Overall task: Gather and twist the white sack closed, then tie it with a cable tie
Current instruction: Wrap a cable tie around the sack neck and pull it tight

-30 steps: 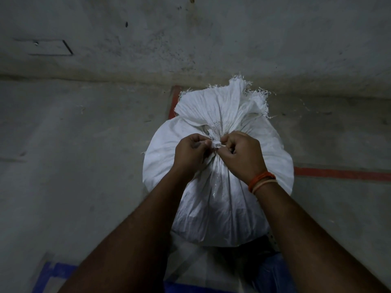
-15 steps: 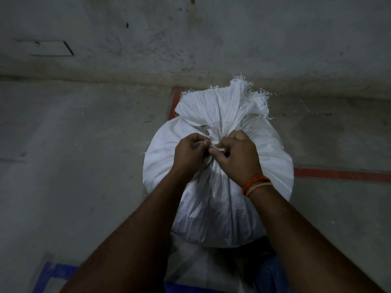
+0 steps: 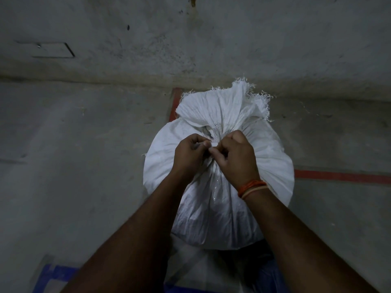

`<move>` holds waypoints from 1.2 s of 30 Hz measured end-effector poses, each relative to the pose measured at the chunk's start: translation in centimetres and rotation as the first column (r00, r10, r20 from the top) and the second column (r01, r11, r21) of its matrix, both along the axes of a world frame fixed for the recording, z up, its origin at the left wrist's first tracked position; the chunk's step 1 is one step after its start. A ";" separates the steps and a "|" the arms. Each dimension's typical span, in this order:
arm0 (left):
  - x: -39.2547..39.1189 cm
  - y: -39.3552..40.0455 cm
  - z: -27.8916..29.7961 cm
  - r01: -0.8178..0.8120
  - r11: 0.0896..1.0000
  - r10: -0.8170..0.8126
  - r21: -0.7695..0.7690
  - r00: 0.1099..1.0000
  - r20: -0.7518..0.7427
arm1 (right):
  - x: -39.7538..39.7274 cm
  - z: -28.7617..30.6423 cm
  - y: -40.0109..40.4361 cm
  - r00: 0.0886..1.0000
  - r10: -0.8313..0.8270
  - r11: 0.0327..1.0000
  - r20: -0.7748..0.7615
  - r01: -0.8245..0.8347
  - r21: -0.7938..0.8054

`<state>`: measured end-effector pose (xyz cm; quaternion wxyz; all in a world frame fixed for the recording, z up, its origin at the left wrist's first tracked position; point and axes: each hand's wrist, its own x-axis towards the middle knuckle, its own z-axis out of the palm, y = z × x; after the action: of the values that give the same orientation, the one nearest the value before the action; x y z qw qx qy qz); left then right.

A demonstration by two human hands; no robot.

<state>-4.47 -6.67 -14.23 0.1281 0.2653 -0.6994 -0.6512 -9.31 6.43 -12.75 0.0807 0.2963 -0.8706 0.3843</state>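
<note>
With your left hand [image 3: 190, 153] and right hand [image 3: 233, 158] both pinching at the sack [image 3: 211, 208] neck, hold the gathers tight and draw the barely visible tie snug.

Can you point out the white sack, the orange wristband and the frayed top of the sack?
white sack [image 3: 213, 218]: head view, on its bulging front.
orange wristband [image 3: 250, 186]: head view, on the band across the right wrist.
frayed top [image 3: 239, 98]: head view, on the gathered cloth above the neck.
</note>
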 end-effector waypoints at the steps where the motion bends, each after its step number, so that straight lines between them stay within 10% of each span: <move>1: 0.0 0.1 0.0 0.004 1.000 -0.004 -0.015 1.000 0.005 | 0.1 -0.2 -0.1 1.000 -0.018 1.000 -0.009 0.019 0.017; 11: 0.1 0.0 0.0 -0.002 1.000 0.002 -0.015 1.000 -0.003 | -0.9 0.5 0.5 0.988 0.150 0.987 0.027 -0.151 0.046; 18: -0.1 0.4 -0.1 0.058 0.998 -0.058 0.000 0.998 -0.007 | -0.2 0.0 -0.5 0.999 -0.038 0.999 0.025 0.037 0.023; 24: 0.0 -0.1 0.2 0.022 1.000 -0.022 0.017 1.000 0.012 | -2.1 1.5 1.5 0.954 0.272 0.961 0.124 -0.275 0.014; 36: 0.1 0.1 0.3 0.128 0.989 -0.128 0.071 0.992 0.001 | -1.5 0.1 0.7 0.942 0.084 0.971 0.326 -0.004 -0.237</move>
<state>-4.39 -6.59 -13.88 0.0749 0.2260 -0.6918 -0.6817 -10.77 7.11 -12.62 -0.0423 0.2348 -0.8136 0.5302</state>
